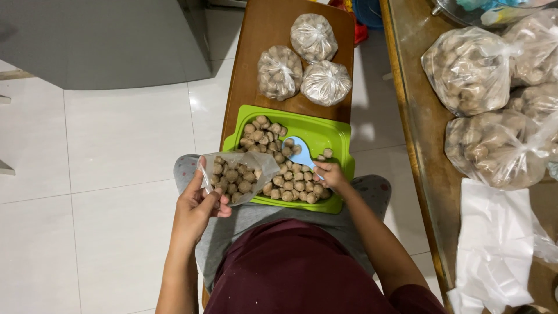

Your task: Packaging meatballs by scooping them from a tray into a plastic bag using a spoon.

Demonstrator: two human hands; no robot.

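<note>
**Scooping meatballs from a green tray into a bag**

Maroon shirt point(290, 273) and grey trousers point(244, 221) fill the bottom centre of the head view, the nearest things to the camera. Just above them, the left hand point(197, 209) pinches the edge of a clear plastic bag point(235, 174), partly filled with brown meatballs and held open beside the tray. At centre frame the right hand point(330, 173) is closed around a light blue scoop point(301, 154), whose blade lies among the loose meatballs point(293, 183) in the green tray point(325, 131). This tray rests on the lap and against the end of a narrow wooden table point(261, 35). Three tied bags point(305, 61) of meatballs sit on that table toward the upper centre. Along the right edge, a second table point(407, 87) carries larger filled bags point(471, 70) and a stack of empty white bags point(494, 244). White floor tiles point(104, 174) cover the left side.
</note>
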